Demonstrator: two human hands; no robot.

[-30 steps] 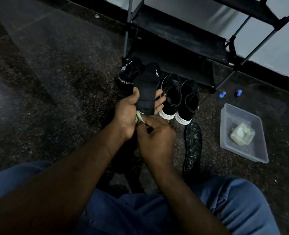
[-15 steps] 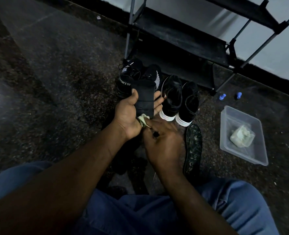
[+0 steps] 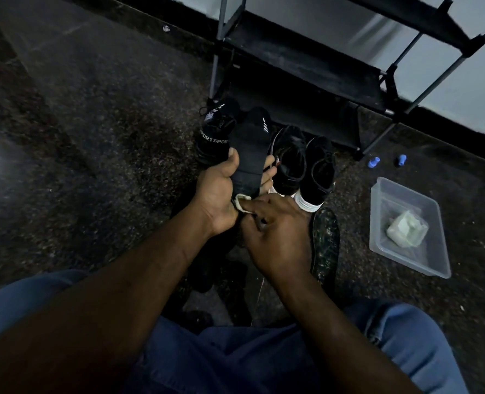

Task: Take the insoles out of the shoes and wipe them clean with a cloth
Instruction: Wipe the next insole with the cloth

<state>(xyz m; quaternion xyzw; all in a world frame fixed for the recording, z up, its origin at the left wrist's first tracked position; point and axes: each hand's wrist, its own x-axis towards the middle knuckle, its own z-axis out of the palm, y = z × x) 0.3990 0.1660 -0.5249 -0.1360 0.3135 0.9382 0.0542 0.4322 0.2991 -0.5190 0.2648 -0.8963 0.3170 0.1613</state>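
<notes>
Two hands: the left hand (image 3: 217, 194) and the right hand (image 3: 278, 234) meet at one black insole (image 3: 248, 163), held above the floor (image 3: 93, 137) in front of the shoes.
Left grip: clasps the insole's lower half, thumb on the near face, fingers (image 3: 269, 177) curled round from behind; the insole stands nearly upright.
Right grip: pinches a pale cloth (image 3: 242, 201) between thumb and forefinger against the insole's near end, just beside the left palm; the other fingers are curled in.
Second insole (image 3: 325, 245): flat on the floor, just right of the right hand, its surface speckled.
Sport shoes (image 3: 215, 132): black pair with "SPORT" lettering, partly hidden behind the held insole.
White-soled shoes (image 3: 318, 172): black pair, side by side to the right of the sport shoes.
Shoe rack (image 3: 306, 66): dark shelves on grey poles, just behind the row of shoes.
Tub (image 3: 375, 223): clear plastic, on the floor well to the right, a pale wad (image 3: 406, 228) inside.
Blue pieces (image 3: 373, 162): two, small, near a rack leg; too small to identify.
Jeans (image 3: 235, 351): blue, along the lower edge.
</notes>
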